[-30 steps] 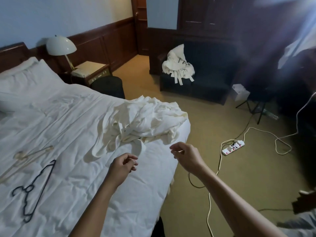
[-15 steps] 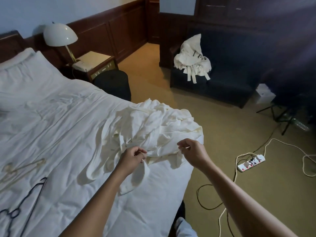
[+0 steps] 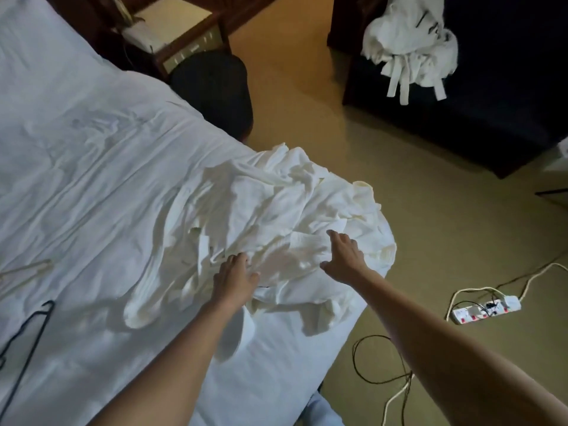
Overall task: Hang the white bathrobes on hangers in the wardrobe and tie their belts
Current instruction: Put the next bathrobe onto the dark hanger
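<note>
At the bed's right edge, near its corner: white bathrobe [image 3: 276,210] lies crumpled on the white bed [image 3: 92,149]. Long axis of the heap runs diagonally, from a sleeve end at near left to a bunched fold at far right, where the cloth reaches the mattress edge. No collar or belt can be told apart in the folds.

Left hand [image 3: 235,279]: forearm stretched forward, back of hand up, resting on the near middle of the robe. Thumb splayed to the right. Fingertips sink into a fold; cannot tell whether they pinch cloth or only press it.

Right hand [image 3: 342,256]: arm extended from lower right, palm down, fingers straight and spread, laid flat on the robe's right part. It grips nothing.

Second bathrobe [image 3: 408,41]: bundled on the dark sofa [image 3: 461,133] across the carpet, well apart from the bed, belt ends hanging down its front.

Black hanger [image 3: 27,339] and wooden hanger [image 3: 27,269]: flat on the bed at far left, well apart from both hands. Power strip [image 3: 485,309] with cables lies on the floor to the right.
</note>
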The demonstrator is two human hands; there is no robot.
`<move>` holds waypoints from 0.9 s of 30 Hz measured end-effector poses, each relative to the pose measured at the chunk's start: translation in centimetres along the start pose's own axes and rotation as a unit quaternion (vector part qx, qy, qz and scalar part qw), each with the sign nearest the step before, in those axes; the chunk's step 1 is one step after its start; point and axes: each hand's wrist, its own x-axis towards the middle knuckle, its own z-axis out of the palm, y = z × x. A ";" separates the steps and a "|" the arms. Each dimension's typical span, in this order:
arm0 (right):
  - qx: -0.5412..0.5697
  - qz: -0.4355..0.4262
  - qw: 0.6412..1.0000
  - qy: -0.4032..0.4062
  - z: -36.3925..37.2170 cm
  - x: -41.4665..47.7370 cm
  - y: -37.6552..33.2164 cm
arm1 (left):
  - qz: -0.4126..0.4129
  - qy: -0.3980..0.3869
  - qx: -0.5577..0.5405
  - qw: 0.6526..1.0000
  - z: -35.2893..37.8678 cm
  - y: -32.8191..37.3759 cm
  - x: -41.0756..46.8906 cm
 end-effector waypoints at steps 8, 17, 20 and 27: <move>-0.120 -0.024 0.992 -0.032 3.5 4.4 1.9 | -0.036 -0.041 0.108 0.993 4.7 -0.3 4.9; 0.103 -0.058 0.993 0.005 3.0 -0.9 -1.1 | -0.080 -0.008 -0.202 0.976 0.6 -3.2 0.8; 0.138 -0.096 0.985 0.023 2.6 -4.3 -3.5 | -0.054 0.028 -0.298 0.952 -2.3 -5.2 -2.4; 0.240 -0.151 0.956 0.071 2.4 -16.9 -13.0 | 0.044 0.220 -0.346 0.911 -9.7 -8.5 -13.3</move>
